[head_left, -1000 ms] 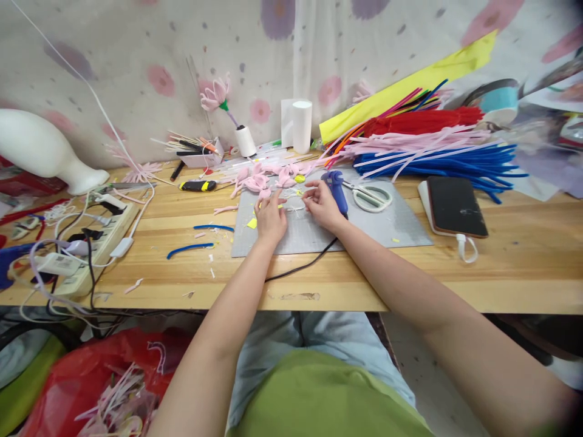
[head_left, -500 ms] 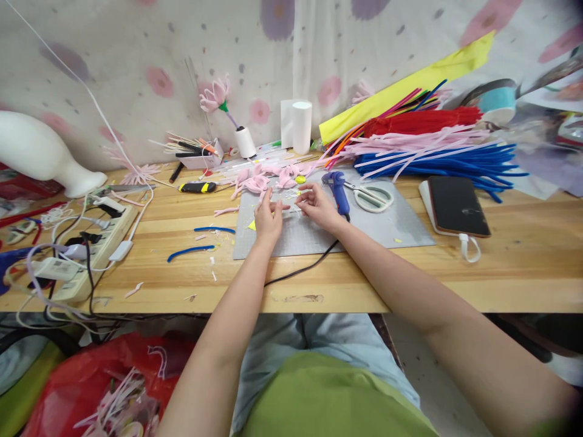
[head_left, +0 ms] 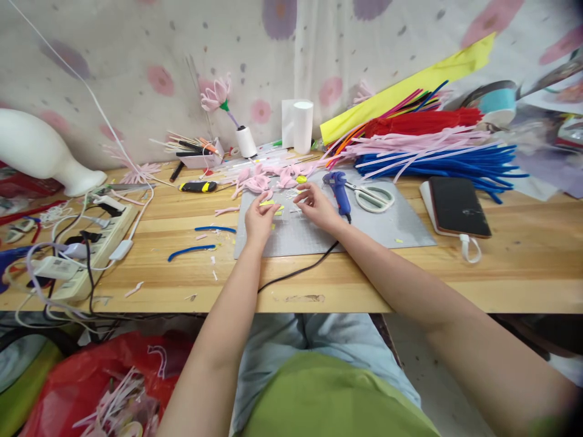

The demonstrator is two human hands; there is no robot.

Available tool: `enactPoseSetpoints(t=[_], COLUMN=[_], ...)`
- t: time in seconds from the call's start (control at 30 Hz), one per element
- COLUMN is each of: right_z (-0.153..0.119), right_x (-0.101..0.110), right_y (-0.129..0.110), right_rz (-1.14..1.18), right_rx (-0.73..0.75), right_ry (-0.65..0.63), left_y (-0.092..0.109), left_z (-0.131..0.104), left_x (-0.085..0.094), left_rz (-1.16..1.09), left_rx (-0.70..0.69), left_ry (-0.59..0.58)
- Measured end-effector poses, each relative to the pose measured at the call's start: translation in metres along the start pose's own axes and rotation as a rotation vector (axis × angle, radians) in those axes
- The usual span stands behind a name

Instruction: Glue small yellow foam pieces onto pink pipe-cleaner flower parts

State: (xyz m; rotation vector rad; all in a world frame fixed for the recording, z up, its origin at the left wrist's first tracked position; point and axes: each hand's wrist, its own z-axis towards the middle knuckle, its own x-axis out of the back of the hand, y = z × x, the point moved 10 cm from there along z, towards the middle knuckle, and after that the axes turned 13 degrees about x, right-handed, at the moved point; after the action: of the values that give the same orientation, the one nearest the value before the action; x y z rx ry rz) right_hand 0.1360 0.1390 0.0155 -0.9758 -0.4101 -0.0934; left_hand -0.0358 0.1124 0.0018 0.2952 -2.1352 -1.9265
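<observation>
My left hand (head_left: 260,217) is over the left part of the grey mat (head_left: 378,233), its fingers closed on a small yellow strip (head_left: 272,205). A short way to its right, my right hand (head_left: 313,203) has thumb and fingers pinched together; whatever they hold is too small to make out. Just beyond the right fingertips lies a small yellow piece (head_left: 301,179). Pink looped pieces (head_left: 255,182) sit along the mat's back edge. A blue glue gun (head_left: 337,191) and scissors (head_left: 373,198) lie right of my right hand.
Bundles of blue (head_left: 437,164), pink and red stems fill the back right. A black phone (head_left: 460,206) on a white block lies at the right. On the left are a power strip (head_left: 98,255), a utility knife (head_left: 197,187) and two blue stem pieces. A cable runs beneath my right wrist.
My left hand has shifted slightly left and now has the yellow strip between its fingers. My right hand has barely moved.
</observation>
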Motion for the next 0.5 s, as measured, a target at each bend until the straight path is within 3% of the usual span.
enactPoseSetpoints(t=[0.13,0.27,0.37,0.5], right_z=[0.003,0.0,-0.001,0.005], right_x=[-0.016,-0.041,-0.042,-0.019], right_y=[-0.018,-0.038,-0.038,-0.027], right_rz=[-0.198,-0.259,-0.296,-0.362], right_rx=[0.141,0.269,0.264,0.19], right_ry=[-0.193,-0.376,-0.382,-0.267], left_y=[-0.014,-0.017,-0.019,-0.024], left_z=[0.006,0.004,0.004,0.004], left_x=[0.023,0.028,0.024,0.022], left_rz=[-0.2,-0.288,-0.301,-0.309], left_rx=[0.204,0.282,0.313,0.345], left_ry=[0.059,0.055,0.037,0.028])
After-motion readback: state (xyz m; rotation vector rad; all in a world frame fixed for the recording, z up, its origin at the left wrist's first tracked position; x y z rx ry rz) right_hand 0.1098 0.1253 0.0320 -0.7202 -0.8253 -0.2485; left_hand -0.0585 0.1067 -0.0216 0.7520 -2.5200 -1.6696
